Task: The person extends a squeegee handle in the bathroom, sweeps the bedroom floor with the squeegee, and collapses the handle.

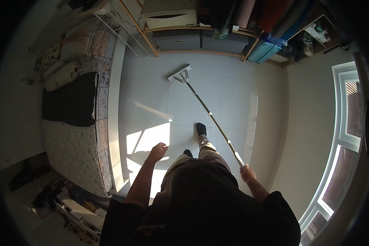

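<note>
My right hand (247,174) is wrapped around the white grip at the lower end of a long-handled flat mop (210,113). The mop's thin metal pole slants away up and left across the floor. Its wide, pale head (179,73) rests on the tiles at the far side, tilted to the pole. My left hand (158,151) hangs free over the sunlit floor, fingers loosely curled and a little apart, holding nothing. My dark-socked foot (201,128) is stepped forward, left of the pole.
A bed (76,151) with a dark cloth (69,99) runs along the left. Wooden shelving with grey storage boxes (176,40) and a turquoise case (264,51) lines the far wall. A white-framed window (339,139) is on the right. Sunlight patches lie on the tiled floor (233,94).
</note>
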The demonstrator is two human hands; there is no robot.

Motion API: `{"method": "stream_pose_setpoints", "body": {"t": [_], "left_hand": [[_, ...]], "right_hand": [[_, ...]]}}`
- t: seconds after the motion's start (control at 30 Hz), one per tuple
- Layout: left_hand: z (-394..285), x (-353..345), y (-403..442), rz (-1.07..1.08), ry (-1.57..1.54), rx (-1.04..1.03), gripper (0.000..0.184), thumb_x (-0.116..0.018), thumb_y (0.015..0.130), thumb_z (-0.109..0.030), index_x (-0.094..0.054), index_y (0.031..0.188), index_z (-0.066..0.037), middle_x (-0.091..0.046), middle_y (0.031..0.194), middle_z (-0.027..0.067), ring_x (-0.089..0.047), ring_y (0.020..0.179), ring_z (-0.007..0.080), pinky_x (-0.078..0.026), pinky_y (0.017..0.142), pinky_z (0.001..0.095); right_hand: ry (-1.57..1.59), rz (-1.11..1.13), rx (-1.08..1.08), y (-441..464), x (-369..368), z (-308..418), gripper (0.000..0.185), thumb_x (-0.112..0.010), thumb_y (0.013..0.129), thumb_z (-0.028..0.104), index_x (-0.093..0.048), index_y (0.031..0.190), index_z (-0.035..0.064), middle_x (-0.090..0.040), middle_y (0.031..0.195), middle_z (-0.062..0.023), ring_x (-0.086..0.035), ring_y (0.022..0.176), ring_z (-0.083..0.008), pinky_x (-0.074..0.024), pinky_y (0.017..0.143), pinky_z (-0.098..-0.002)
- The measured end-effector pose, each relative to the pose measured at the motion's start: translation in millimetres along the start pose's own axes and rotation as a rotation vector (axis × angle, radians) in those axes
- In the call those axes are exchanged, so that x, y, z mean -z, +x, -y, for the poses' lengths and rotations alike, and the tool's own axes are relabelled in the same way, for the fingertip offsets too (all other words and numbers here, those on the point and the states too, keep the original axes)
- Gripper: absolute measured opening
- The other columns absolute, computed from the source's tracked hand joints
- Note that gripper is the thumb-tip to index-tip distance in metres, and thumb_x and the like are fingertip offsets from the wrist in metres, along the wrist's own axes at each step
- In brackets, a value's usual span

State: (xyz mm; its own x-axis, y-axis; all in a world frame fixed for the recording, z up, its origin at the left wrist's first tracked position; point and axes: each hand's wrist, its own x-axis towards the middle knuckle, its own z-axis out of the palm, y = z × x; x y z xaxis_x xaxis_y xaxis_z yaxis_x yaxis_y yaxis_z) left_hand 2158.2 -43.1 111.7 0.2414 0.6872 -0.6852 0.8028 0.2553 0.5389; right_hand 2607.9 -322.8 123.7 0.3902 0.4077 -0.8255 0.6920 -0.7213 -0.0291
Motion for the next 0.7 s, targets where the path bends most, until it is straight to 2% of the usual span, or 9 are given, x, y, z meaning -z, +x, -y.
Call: {"method": "stream_pose_setpoints", "body": {"t": [0.13,0.3,0.4,0.47,0.5,0.57,0.6,0.63,0.7], "left_hand": [[30,-7,-14,0.025,-0.005,0.051,0.041,-0.059,0.087,-0.033,-0.06,0.112,0.0,-0.066,0.103,0.0183,-0.064,0.098,0.0302,-0.049,0.087,0.0379],[103,-32,-53,-0.012,-0.089,0.093,0.041,-0.059,0.087,-0.034,-0.06,0.11,-0.001,-0.066,0.105,0.0186,-0.064,0.099,0.0312,-0.049,0.087,0.0384],[158,-51,-80,-0.04,-0.148,0.129,0.038,-0.059,0.087,-0.033,-0.062,0.107,-0.001,-0.068,0.1,0.0185,-0.065,0.096,0.0312,-0.05,0.084,0.0383],[197,-65,-107,-0.093,-0.179,0.189,0.035,-0.06,0.086,-0.031,-0.064,0.103,-0.001,-0.069,0.093,0.0173,-0.067,0.089,0.0301,-0.051,0.08,0.0374],[228,-75,-115,-0.082,-0.214,0.206,0.036,-0.059,0.086,-0.03,-0.063,0.103,0.001,-0.069,0.091,0.018,-0.067,0.087,0.0302,-0.052,0.078,0.0365],[233,-70,-149,-0.037,-0.265,0.359,0.038,-0.06,0.087,-0.03,-0.062,0.102,0.005,-0.069,0.091,0.0193,-0.067,0.087,0.0307,-0.052,0.078,0.0364],[238,-70,-161,-0.008,-0.244,0.425,0.038,-0.06,0.087,-0.03,-0.062,0.102,0.005,-0.068,0.092,0.0203,-0.067,0.089,0.0312,-0.052,0.08,0.037],[247,-71,-176,0.017,-0.226,0.494,0.038,-0.06,0.087,-0.029,-0.062,0.101,0.006,-0.068,0.093,0.0212,-0.066,0.09,0.0317,-0.052,0.081,0.0377],[320,-97,-184,0.002,-0.14,0.358,0.039,-0.061,0.086,-0.031,-0.063,0.1,0.006,-0.067,0.095,0.0225,-0.065,0.092,0.0325,-0.051,0.084,0.039]], "right_hand": [[0.003,0.063,-0.304,-182,-136,-160,0.043,-0.045,0.094,0.043,-0.046,0.105,0.0016,-0.066,0.087,-0.0237,-0.064,0.084,-0.0439,-0.0509,0.073,-0.0534],[0.027,0.024,-0.214,-195,-144,-147,0.045,-0.045,0.094,0.045,-0.048,0.104,0.0011,-0.066,0.086,-0.0242,-0.064,0.085,-0.0446,-0.0506,0.073,-0.0531],[0.091,-0.019,-0.137,-174,-133,-114,0.05,-0.047,0.093,0.049,-0.052,0.103,-0.0004,-0.065,0.086,-0.0259,-0.062,0.087,-0.0469,-0.0492,0.075,-0.0533],[0.261,0.075,-0.197,-123,-70,-25,0.053,-0.048,0.093,0.05,-0.052,0.099,-0.0022,-0.062,0.073,-0.0209,-0.063,0.057,-0.0338,-0.049,0.05,-0.0463],[0.382,0.086,-0.134,-70,-69,-19,0.048,-0.049,0.094,0.049,-0.051,0.094,0.0009,-0.054,0.064,-0.0137,-0.052,0.038,-0.0228,-0.0403,0.034,-0.0394],[0.561,0.131,-0.177,-8,-26,42,0.046,-0.051,0.092,0.05,-0.049,0.092,0.004,-0.046,0.063,-0.0055,-0.042,0.041,-0.0172,-0.0368,0.035,-0.0347],[0.551,0.119,-0.247,19,-9,71,0.045,-0.052,0.092,0.05,-0.049,0.092,0.0048,-0.047,0.069,-0.0066,-0.045,0.05,-0.0191,-0.0417,0.043,-0.0362],[0.469,0.034,-0.264,33,4,101,0.051,-0.049,0.092,0.051,-0.053,0.107,0.0023,-0.053,0.079,-0.0109,-0.049,0.054,-0.0205,-0.0467,0.048,-0.0368],[0.368,0.029,-0.205,30,28,139,0.052,-0.043,0.095,0.05,-0.054,0.111,0.0023,-0.055,0.077,-0.0121,-0.054,0.056,-0.0214,-0.0483,0.049,-0.0373]]}}
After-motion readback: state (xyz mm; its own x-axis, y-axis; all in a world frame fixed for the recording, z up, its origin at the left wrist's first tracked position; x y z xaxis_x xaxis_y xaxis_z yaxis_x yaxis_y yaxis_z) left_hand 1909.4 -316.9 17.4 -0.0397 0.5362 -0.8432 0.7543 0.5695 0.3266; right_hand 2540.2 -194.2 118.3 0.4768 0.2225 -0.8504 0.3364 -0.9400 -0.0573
